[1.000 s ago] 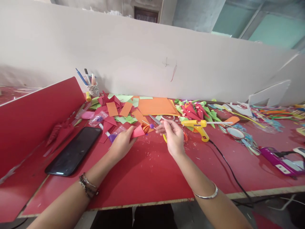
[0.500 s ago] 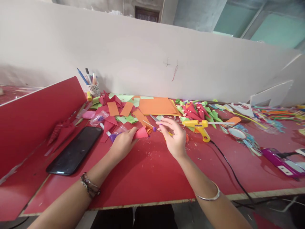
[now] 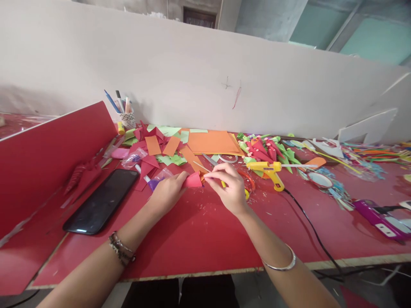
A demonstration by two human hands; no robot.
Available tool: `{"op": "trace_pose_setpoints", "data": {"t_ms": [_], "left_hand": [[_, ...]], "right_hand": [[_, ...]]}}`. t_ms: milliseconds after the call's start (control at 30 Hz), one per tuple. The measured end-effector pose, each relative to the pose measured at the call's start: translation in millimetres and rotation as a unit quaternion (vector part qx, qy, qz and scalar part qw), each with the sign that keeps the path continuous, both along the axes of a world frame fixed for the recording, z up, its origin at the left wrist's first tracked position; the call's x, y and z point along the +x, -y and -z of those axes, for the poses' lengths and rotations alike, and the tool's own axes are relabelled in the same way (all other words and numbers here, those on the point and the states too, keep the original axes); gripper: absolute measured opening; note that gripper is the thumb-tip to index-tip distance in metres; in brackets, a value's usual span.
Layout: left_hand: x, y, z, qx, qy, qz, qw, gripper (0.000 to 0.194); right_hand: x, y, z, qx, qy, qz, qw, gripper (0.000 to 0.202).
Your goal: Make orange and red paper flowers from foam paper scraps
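Observation:
My left hand is closed around a small rolled piece of red paper, with orange paper showing at its right end. The fingers of my right hand are pinched together against that orange end. What sits between these fingertips is hidden. A thin stick runs up to them; whether it is held or lies behind cannot be told. Just behind my right hand are scissors and a roll of clear tape. An orange ring-shaped thing lies beside the wrist.
A yellow glue gun with a black cord lies to the right, near folded red and green paper pieces. Orange sheets lie at the back. On the left are a phone, paper scraps and a pen cup. A purple power strip is far right.
My right hand has moved slightly left and down, bringing its fingertips to the paper's orange end. The small purple ball seen at them before is now out of sight. My left hand stays nearly still.

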State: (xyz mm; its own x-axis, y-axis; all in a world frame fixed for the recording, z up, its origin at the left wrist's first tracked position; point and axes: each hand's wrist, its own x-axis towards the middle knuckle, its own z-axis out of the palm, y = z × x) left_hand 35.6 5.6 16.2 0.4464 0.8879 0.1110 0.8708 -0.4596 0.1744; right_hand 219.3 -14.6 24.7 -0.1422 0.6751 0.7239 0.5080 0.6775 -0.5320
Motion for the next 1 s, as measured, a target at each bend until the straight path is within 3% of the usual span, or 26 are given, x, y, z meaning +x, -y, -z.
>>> {"op": "trace_pose_setpoints", "data": {"t_ms": [333,700,867,1000], "left_hand": [[-1,-2,4.2,-0.006,0.029,0.018,0.999,0.018],[-3,-2,4.8,0.005,0.072,0.028,0.997,0.018],[-5,-5,10.0,0.002,0.134,0.049,0.990,0.017],[0,-6,10.7,-0.056,0.278,0.007,0.959,0.008]], "right_hand": [[-1,0,0.3,-0.037,-0.017,-0.024,0.999,0.017],[1,-2,2.3,-0.013,0.020,-0.005,1.000,0.013],[-1,-1,0.4,-0.016,0.013,-0.011,1.000,0.015],[-2,-2,0.1,-0.022,-0.059,0.016,0.998,0.021]]}}
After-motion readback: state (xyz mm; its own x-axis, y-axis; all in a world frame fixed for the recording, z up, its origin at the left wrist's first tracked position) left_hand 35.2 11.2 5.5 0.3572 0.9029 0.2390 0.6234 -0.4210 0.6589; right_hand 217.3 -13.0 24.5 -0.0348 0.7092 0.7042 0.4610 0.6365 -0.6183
